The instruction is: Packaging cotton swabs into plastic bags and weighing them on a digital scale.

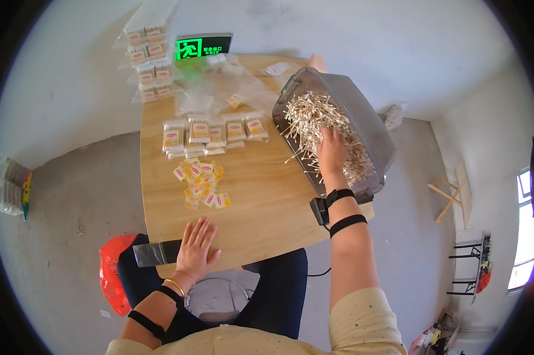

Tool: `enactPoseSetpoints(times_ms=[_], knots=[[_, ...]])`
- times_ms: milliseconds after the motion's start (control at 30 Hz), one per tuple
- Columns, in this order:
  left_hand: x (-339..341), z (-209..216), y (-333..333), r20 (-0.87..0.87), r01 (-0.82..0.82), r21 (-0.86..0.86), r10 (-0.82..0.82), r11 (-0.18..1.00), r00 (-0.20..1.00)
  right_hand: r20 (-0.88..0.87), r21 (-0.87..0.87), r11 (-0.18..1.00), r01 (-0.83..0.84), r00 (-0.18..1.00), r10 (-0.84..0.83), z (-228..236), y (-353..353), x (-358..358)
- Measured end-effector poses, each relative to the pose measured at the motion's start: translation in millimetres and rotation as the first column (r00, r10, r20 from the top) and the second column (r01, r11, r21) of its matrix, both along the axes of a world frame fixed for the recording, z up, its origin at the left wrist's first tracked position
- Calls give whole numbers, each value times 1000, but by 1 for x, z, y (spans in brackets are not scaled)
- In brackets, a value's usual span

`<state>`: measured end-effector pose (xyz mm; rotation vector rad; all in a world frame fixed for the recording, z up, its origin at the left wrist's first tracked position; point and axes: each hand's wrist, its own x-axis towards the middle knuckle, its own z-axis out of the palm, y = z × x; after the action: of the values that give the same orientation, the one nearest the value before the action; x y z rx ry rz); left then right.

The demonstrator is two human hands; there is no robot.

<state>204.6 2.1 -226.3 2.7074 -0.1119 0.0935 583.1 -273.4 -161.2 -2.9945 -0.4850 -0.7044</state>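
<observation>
My right hand [332,152] reaches into a grey plastic bin [362,106] heaped with loose cotton swabs [311,115]. Its fingers curl down into the swabs, with the fingertips partly hidden among them. At the table's near edge my left hand [197,247] lies flat, fingers stretched out and holding nothing. Beside it, a stack of clear plastic bags [151,253] sticks out over the edge. Small yellow-and-white paper labels [202,183] lie in a loose pile in front of the left hand. Behind them stand several filled packs of cotton swabs [199,131].
On the wooden table [267,207], more bagged packs [151,71] are stacked at the far left. Clear plastic film [219,89] lies near a green exit sign [205,46]. A small black device [319,211] sits by my right wrist. A red bag [116,272] rests low at the left.
</observation>
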Motion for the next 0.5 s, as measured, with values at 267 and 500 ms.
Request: enactPoseSetpoints(times_ms=[267,500], knots=[[-2,-2,1,36,0,0,0,1000,999,56,136,957,-257,966,251,5,19,-67],[-1,-6,-1,39,12,11,-13,1000,999,-209,166,927,-336,907,366,-54,61,-157]])
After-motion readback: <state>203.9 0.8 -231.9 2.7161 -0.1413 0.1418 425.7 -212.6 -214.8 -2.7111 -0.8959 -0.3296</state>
